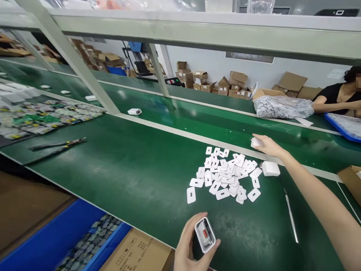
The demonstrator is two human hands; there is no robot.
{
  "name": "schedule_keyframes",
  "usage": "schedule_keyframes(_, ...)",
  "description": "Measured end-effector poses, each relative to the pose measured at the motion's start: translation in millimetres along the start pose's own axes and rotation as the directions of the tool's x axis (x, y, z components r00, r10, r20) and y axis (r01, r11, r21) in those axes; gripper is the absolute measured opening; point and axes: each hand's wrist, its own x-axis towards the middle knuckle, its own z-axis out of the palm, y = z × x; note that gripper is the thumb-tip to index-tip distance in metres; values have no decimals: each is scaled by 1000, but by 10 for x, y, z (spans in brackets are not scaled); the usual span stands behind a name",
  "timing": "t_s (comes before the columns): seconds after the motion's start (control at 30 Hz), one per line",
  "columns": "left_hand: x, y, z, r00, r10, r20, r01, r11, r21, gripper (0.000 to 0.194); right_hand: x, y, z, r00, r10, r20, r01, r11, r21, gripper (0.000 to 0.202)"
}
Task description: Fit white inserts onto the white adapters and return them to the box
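My left hand (194, 244) grips a white charger housing (205, 235) near the front edge of the table. Its open end faces me, and an orange-red part shows inside. Farther off, over the green belt (197, 122), my right hand (269, 146) has its fingers closed on a white plug charger (256, 142). Between the hands lies a loose pile of white face plates (225, 175), each with a small slot. Another white plug charger (270, 168) rests right of the pile. A slim craft knife (291, 218) lies beneath my right forearm's left side.
Pliers (58, 145) lie at the left, near heaped circuit parts (50, 117). A metal post (75, 62) and overhead shelf (197, 28) frame the table. One white housing (134, 111) sits on the belt. Across it, a person (340, 94) works beside a plastic bag of parts (282, 106).
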Motion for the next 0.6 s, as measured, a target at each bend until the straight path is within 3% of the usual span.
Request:
schedule_keyframes(0.17, 31, -18, -36, 992, 110, 65, -109, 994, -12, 44, -681, -154, -155, 989, -62, 135, 64, 998, -10, 68)
schedule_keyframes(0.3, 6, 32, -78, 986, 121, 115, -113, 991, -72, 39, -1027, -460, -97, 988, -152, -3, 151, 985, -88, 56)
schedule_keyframes(0.37, -26, 52, -87, 984, 132, 121, -122, 989, -89, 39, -1152, -622, 1, 966, -259, 10, 259, 963, -70, 45)
schedule_keyframes(0.5, -100, 97, -89, 957, 252, 145, -242, 967, -84, 40, -1343, -789, 340, 901, -379, 213, 407, 907, -110, 30)
schedule_keyframes(0.6, -159, 185, -87, 903, 375, 209, -369, 927, -67, 41, -1432, -802, 585, 902, -386, 195, 420, 890, -178, 29)
